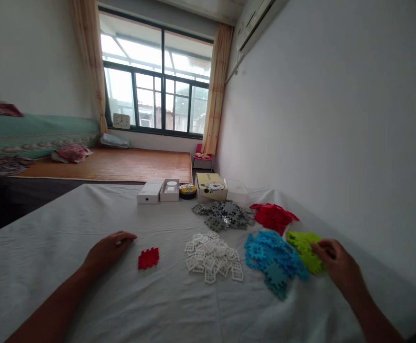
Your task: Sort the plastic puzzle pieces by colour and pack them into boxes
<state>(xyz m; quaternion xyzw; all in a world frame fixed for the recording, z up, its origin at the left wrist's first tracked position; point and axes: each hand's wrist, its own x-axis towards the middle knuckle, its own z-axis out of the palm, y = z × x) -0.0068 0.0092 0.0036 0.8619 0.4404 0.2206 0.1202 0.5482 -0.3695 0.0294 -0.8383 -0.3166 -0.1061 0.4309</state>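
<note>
Beyond the table's far left edge stands one bed with a tan mat [136,165], with one square clock [121,121] on the sill behind it, beneath one window. On the white cloth [172,305] covering the table, the person's left hand [110,250] rests with its fingers close together and slightly bent; whether they hold anything I cannot tell. Just beside it lies one single red piece [148,258], flat, notched along its edges and apart from every heap. Along the far edge stand five containers in a row: one closed white box [150,194], one open white box [170,195] with a round white item in it, one round tin [188,192], one yellow box [211,187] and one clear box [237,190]. Nearer come five heaps, their pieces too overlapped to count: one white heap [211,259], one grey heap [225,214] behind it, one red heap [274,216], one blue heap [272,250] with teal pieces at its near end, and one green heap [302,242] at the right. At that last heap, the right hand [338,264] has thumb and forefinger drawn together against the green pieces; whether one is pinched I cannot tell.
</note>
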